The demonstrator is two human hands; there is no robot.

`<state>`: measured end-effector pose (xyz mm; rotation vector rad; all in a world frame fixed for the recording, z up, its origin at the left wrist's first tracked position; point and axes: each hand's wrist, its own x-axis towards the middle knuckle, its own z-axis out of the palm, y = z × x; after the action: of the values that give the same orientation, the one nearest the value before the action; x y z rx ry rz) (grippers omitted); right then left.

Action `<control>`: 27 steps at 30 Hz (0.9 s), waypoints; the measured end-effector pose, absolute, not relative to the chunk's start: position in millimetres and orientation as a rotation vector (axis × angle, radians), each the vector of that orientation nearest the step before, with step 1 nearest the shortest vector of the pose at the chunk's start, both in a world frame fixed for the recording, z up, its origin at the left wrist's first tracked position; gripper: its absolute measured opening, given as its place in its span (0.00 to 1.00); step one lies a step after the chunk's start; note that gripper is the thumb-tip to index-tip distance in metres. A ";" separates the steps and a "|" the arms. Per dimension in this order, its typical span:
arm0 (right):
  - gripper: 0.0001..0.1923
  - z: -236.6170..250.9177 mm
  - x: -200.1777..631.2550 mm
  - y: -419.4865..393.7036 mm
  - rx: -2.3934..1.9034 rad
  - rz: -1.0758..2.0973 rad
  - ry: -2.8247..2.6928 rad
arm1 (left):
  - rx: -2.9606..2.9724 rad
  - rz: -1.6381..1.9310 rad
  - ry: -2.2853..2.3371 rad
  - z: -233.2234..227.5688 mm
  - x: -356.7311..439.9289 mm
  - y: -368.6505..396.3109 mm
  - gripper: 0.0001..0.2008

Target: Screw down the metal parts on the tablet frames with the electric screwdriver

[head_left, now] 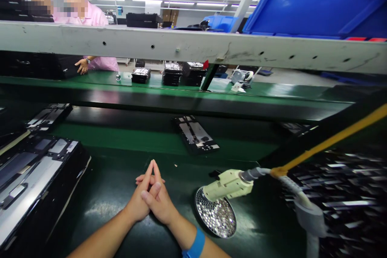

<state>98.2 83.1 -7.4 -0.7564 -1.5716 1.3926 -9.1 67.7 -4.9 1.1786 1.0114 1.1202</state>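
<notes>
My left hand (pixel 139 203) and my right hand (pixel 161 206) are clasped together over the dark green bench top (pixel 115 185). Their fingers are interlaced, the index fingers stretch forward and meet at the tips, and the thumbs cross. No object shows between them. A blue band (pixel 195 245) circles my right wrist. Just right of my hands sits a round metal dish (pixel 222 219) with many small shiny spots, and a cream-coloured tool (pixel 228 185) on a grey cable lies across its rim.
Flat black-and-silver device panels (pixel 36 185) are stacked at left; another panel (pixel 196 135) lies ahead. A grey rail (pixel 187 46) crosses above, with a blue bin (pixel 314 4) over it. A yellow strap (pixel 338 141) slants at right. Beyond, a person in pink (pixel 98 18) touches a black stack.
</notes>
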 end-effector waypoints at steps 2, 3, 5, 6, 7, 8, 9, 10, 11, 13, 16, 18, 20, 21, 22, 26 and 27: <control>0.54 -8.7 98.4 83.0 -0.759 1.391 -1.580 | 1.167 1.122 1.011 -4.6 -8.9 67.6 0.47; 0.53 -9.2 98.5 82.9 -0.762 1.389 -1.584 | 1.162 1.122 1.008 -4.6 -8.9 67.5 0.47; 0.54 -9.9 98.5 82.6 -0.759 1.387 -1.591 | 1.161 1.118 1.002 -4.6 -9.0 67.3 0.47; 0.54 -10.0 98.3 82.5 -0.754 1.387 -1.591 | 1.163 1.116 1.001 -4.5 -9.2 67.2 0.47; 0.54 -10.0 98.2 82.3 -0.748 1.388 -1.589 | 1.165 1.116 1.003 -4.2 -9.4 67.1 0.47; 0.54 -9.9 97.9 82.1 -0.742 1.389 -1.586 | 1.168 1.116 1.007 -3.7 -9.7 67.0 0.47; 0.54 -9.7 97.7 82.0 -0.737 1.391 -1.582 | 1.170 1.115 1.011 -3.1 -9.9 67.0 0.47; 0.54 -9.6 97.5 81.9 -0.734 1.392 -1.576 | 1.170 1.115 1.015 -2.3 -10.1 66.9 0.47; 0.54 -9.4 97.3 81.9 -0.733 1.394 -1.572 | 1.168 1.115 1.017 -1.6 -10.2 66.8 0.47; 0.54 -9.3 97.1 82.1 -0.735 1.399 -1.572 | 1.157 1.113 1.017 -0.6 -10.4 66.7 0.47; 0.54 -8.6 96.9 82.7 -0.739 1.404 -1.570 | 1.142 1.112 1.015 -0.7 -10.5 66.5 0.48; 0.54 -7.3 96.8 82.8 -0.741 1.412 -1.562 | 1.147 1.119 1.021 -1.5 -10.6 66.4 0.48; 0.55 -5.7 96.8 82.5 -0.743 1.420 -1.553 | 1.159 1.126 1.024 -2.5 -10.6 66.5 0.47; 0.55 -4.9 96.8 82.3 -0.745 1.418 -1.551 | 1.165 1.126 1.025 -2.9 -10.6 66.6 0.47; 0.55 -4.2 96.9 82.2 -0.748 1.415 -1.552 | 1.168 1.124 1.027 -3.4 -10.6 66.8 0.47; 0.52 -4.8 98.2 82.1 -0.758 1.383 -1.572 | 1.194 1.121 1.018 -5.0 -10.7 67.6 0.45; 0.51 -5.7 98.6 82.3 -0.757 1.371 -1.576 | 1.202 1.119 1.008 -5.2 -10.9 67.7 0.44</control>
<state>98.6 82.3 -5.7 -0.7566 -1.5764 1.3706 -10.9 67.7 -5.2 1.2021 1.0084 1.1190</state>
